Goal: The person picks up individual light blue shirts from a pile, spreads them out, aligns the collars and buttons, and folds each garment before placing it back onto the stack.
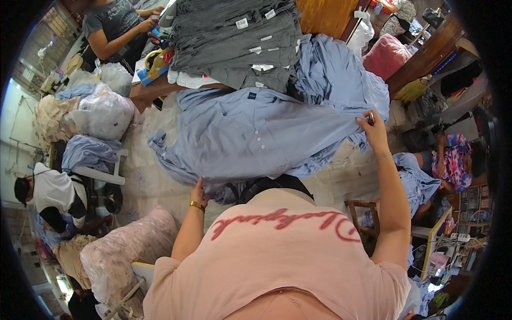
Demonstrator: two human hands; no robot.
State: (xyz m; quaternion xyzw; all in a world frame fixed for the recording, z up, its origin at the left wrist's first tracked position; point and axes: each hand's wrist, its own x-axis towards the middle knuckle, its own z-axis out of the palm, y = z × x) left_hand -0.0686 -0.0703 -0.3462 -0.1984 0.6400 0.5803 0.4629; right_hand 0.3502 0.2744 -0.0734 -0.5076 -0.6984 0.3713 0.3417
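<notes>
Pink T-shirt fabric (282, 261) on the wearer sits closest to my camera. Beyond it I see a blue shirt (229, 133), spread out at the tabletop's (145, 96) near edge. My right grip (375, 132) is closed, pinching the shirt's right end along with a small metallic object (370, 118). My left grip (197, 193) meets the hem; its fingers are partly hidden, so I can't tell how closed it is. Grey garments (229, 45) lie stacked behind.
</notes>
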